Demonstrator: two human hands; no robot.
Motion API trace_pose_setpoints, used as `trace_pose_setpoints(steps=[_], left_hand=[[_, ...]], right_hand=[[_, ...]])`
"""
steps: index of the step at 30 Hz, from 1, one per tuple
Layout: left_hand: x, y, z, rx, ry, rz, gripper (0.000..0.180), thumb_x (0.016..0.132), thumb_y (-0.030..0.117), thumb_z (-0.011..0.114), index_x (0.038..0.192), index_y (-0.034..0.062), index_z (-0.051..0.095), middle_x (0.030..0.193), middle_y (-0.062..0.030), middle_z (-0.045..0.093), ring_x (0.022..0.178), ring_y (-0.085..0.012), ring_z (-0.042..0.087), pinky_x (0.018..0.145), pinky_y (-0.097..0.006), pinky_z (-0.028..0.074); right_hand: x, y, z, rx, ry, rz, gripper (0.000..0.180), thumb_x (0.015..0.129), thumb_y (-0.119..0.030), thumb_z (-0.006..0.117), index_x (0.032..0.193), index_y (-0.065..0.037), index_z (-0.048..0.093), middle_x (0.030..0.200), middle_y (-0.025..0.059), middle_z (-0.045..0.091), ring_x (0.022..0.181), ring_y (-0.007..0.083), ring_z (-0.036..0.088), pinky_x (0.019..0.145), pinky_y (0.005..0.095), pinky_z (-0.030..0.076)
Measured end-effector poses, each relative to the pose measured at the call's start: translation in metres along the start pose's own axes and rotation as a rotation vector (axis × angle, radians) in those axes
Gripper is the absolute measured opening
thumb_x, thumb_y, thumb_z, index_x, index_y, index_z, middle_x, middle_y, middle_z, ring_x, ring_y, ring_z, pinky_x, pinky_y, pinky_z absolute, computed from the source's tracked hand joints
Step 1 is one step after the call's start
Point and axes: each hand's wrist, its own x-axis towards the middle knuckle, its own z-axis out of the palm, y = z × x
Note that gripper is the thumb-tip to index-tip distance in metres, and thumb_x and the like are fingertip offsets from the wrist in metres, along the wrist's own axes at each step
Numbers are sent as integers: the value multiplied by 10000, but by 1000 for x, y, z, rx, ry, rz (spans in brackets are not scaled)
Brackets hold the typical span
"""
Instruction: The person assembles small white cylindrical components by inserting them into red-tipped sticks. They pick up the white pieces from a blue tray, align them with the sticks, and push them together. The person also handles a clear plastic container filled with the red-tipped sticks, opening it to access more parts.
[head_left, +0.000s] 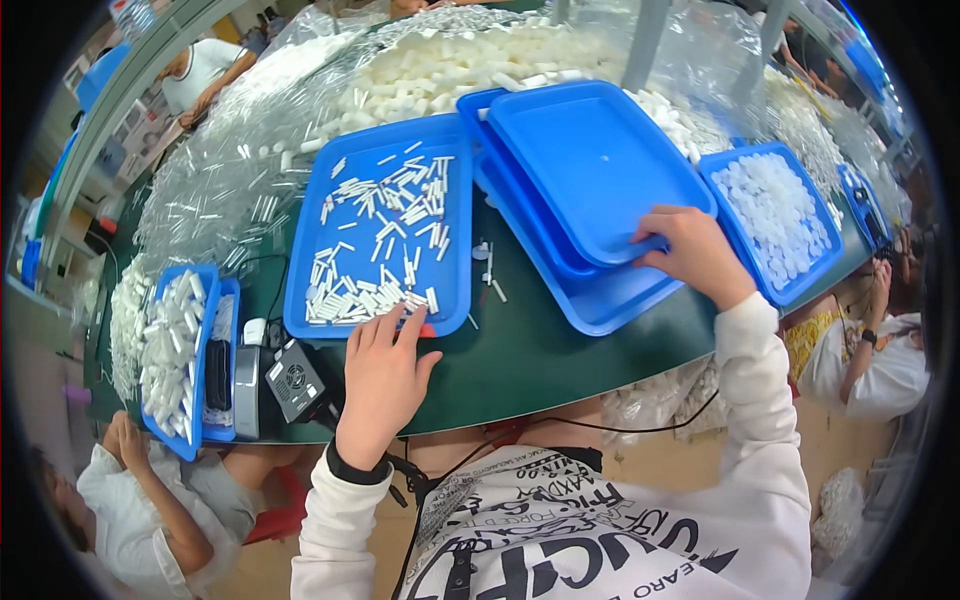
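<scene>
Stacked blue trays [600, 160] right of the white-stick tray [461, 250] could slip if right hand [690, 250], pinching a rim, loosens; left hand [385, 370] spread, gripping nothing.

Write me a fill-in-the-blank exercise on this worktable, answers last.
1. The right hand grips the rim of the top tray, which is coloured ____.
2. The left hand is at the near edge of another tray, holding small ____ pieces.
3. Beneath, the tabletop is coloured ____.
Missing words: blue; white; green.
</scene>
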Motion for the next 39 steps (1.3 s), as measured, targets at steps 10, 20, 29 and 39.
trace_pose_setpoints(steps=[10, 20, 29, 39], left_hand=[[-18, 6, -13, -79, -74, -18, 712, 758, 271, 721, 1328, -16, 405, 1304, -253, 434, 1212, -405, 423, 1003, -453, 355], [-16, 9, -12, -73, -55, -26, 753, 726, 252, 747, 1351, 34, 389, 1317, -232, 426, 1212, -395, 419, 991, -441, 358], [-9, 21, 0, 17, 41, -49, 619, 759, 272, 712, 1264, 16, 463, 1237, -181, 494, 1155, -360, 452, 961, -442, 354], [45, -21, -4, -122, 123, -395, 211, 825, 167, 633, 893, -32, 639, 727, -171, 646, 721, -350, 636, 658, -420, 487]], right_hand=[[3, -12, -34, 237, 257, 78, 155, 720, -51, 694, 846, 11, 627, 797, 108, 640, 771, 211, 636, 713, 297, 488], [27, 19, -59, 417, 782, 24, 220, 819, -102, 672, 994, 17, 610, 886, 47, 635, 823, 112, 574, 775, 250, 453], [9, 1, -37, 221, 917, -38, 188, 750, -33, 710, 918, 8, 635, 874, 74, 646, 856, 186, 590, 826, 281, 443], [-3, -1, 2, -77, 672, -207, 177, 695, -28, 708, 853, -58, 634, 815, 65, 612, 819, 230, 599, 928, 388, 413]])
